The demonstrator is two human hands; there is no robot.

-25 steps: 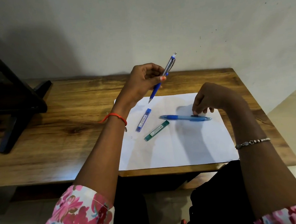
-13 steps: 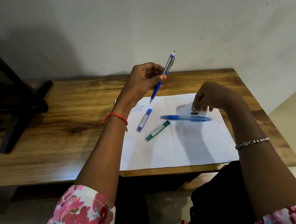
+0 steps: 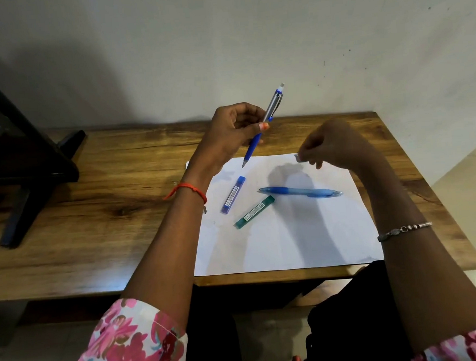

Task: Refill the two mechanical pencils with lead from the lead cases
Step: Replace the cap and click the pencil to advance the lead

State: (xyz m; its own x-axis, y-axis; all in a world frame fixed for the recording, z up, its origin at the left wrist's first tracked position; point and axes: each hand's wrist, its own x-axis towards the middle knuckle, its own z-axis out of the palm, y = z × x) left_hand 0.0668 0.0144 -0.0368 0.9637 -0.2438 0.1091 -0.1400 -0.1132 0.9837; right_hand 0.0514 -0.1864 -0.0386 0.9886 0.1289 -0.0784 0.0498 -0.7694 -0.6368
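**Opening the first pencil**

The left hand (image 3: 233, 135) grips a pencil (image 3: 266, 119) above the paper's (image 3: 291, 238) far edge, tip down and white end up. The right hand (image 3: 332, 142) hovers over the same edge with its fingers curled and tips pinched together. Whether they hold anything I cannot tell.

The step in hand looks like uncapping. It should go best with the pencil held steady and tilted top-up, so the right hand can pull the white end straight off rather than twist it sideways. Anything small that comes off belongs on the paper, where it will show.

On the paper's left-centre part lie the blue case (image 3: 233, 194) and the green case (image 3: 254, 212), both closed, near each other but apart. The second pencil (image 3: 301, 192) lies across the paper's middle, just beyond the green case — easy to knock when reaching for lead. A black stand (image 3: 24, 167) sits on the table (image 3: 93, 218), well left of the paper and out of the way.
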